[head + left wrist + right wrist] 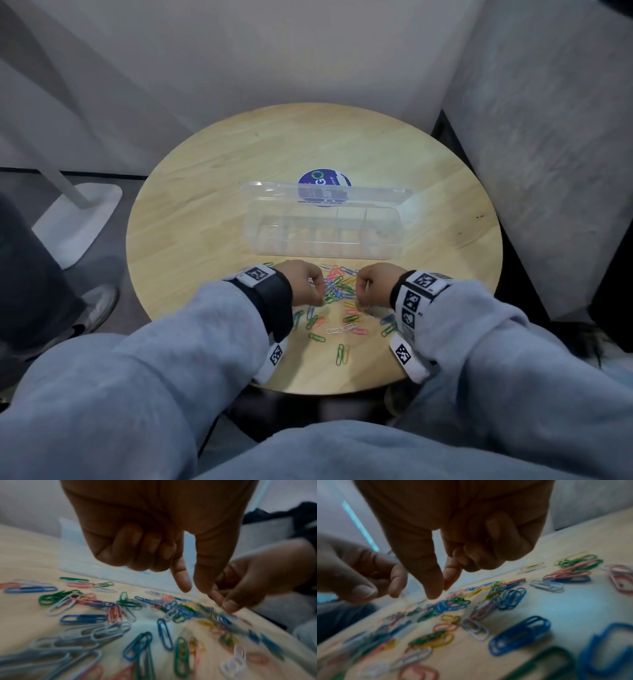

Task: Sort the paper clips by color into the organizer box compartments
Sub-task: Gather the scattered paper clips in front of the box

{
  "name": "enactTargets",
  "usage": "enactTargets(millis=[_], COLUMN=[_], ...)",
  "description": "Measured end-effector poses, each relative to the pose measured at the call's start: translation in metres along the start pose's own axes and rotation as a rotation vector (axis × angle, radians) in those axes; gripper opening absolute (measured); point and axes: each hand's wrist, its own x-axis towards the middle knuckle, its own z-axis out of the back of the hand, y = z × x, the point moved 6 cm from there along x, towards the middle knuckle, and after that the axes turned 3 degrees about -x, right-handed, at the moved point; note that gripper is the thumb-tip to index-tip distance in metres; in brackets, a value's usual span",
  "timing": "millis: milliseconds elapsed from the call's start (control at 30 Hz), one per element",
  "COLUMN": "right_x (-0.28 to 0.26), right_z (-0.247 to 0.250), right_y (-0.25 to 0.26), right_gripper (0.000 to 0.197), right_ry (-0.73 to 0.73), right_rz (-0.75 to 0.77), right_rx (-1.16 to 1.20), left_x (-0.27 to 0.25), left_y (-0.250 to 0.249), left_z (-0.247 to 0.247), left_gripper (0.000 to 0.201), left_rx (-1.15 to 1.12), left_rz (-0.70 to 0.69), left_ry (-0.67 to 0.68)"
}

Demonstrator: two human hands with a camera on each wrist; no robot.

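A pile of coloured paper clips (339, 287) (blue, green, pink, yellow, white) lies on the round wooden table (212, 192) between my hands. Behind it stands the clear organizer box (325, 248) with its lid (325, 193) open toward the back; its compartments look empty. My left hand (320, 298) hovers over the pile's left side. Its index finger and thumb (193, 588) point down with a gap and hold nothing, and the other fingers are curled. My right hand (359, 299) hangs over the pile's right side. Its thumb and index tips (441, 589) meet just above the clips (448, 604), with no clip visible between them.
Loose clips (340, 354) are scattered toward the table's near edge. A round blue sticker (323, 180) lies behind the box. A grey wall stands close on the right. On the floor at the left are a white stand base (78, 219) and another person's shoe (99, 305).
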Motion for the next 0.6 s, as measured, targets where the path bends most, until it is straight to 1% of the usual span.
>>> enactTargets(millis=[33, 100, 133, 233, 267, 333, 400, 500, 533, 600], right_x=[-0.001, 0.000, 0.000, 0.006, 0.008, 0.013, 0.016, 0.018, 0.018, 0.016], right_z=[-0.001, -0.005, -0.007, -0.014, -0.016, -0.019, -0.021, -0.023, -0.022, -0.021], right_y=[0.003, 0.006, 0.007, 0.012, 0.013, 0.014, 0.014, 0.013, 0.012, 0.007], right_gripper=[0.006, 0.020, 0.022, 0.018, 0.019, 0.023, 0.022, 0.008, 0.010, 0.021], right_ry=[0.008, 0.018, 0.022, 0.018, 0.028, 0.038, 0.062, 0.093, 0.085, 0.061], right_rz=[0.008, 0.006, -0.002, -0.004, -0.007, -0.017, -0.018, -0.017, -0.027, -0.046], right_rx=[-0.066, -0.126, -0.134, -0.199, -0.228, -0.248, -0.257, -0.260, -0.231, -0.156], left_x=[0.000, 0.003, 0.004, 0.005, 0.005, 0.006, 0.007, 0.007, 0.008, 0.008], left_y=[-0.004, -0.009, -0.011, -0.015, -0.015, -0.017, -0.017, -0.016, -0.016, -0.016], left_z=[-0.004, -0.016, -0.021, -0.030, -0.031, -0.032, -0.033, -0.034, -0.035, -0.036], left_gripper=[0.010, 0.015, 0.017, 0.016, 0.015, 0.012, 0.012, 0.017, 0.019, 0.016], left_rx=[0.063, 0.154, 0.189, 0.324, 0.354, 0.382, 0.402, 0.409, 0.398, 0.363], left_rz=[-0.011, -0.021, -0.020, -0.031, -0.041, -0.048, -0.043, -0.017, -0.014, -0.023], left_ry=[0.018, 0.079, 0.098, 0.090, 0.080, 0.072, 0.080, 0.084, 0.080, 0.076])
